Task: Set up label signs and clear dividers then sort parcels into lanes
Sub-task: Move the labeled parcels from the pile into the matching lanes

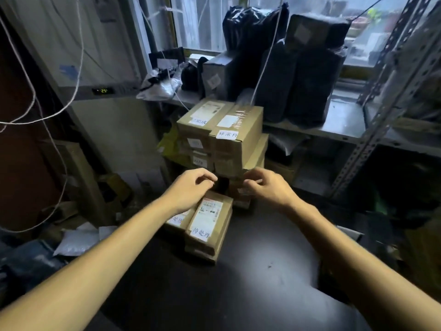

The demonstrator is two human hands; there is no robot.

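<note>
On the dark table [250, 271] a small cardboard parcel [210, 225] lies with a white handwritten label sign on its near end. A second labelled parcel [177, 220] lies at its left, partly under my left wrist. Behind them rises a stack of brown boxes [224, 139], the top ones carrying white label signs. My left hand [193, 187] and my right hand [265, 187] hover above the far end of the small parcels, fingers loosely curled, nothing visibly held. A low box [241, 199] sits under my right hand.
A metal shelf [338, 123] at the back carries black-wrapped parcels [307, 75] and a grey mailer bag [162, 88]. Slotted shelf uprights [372, 130] stand at the right. Loose cables [47, 111] hang at the left over cardboard and mailers on the floor.
</note>
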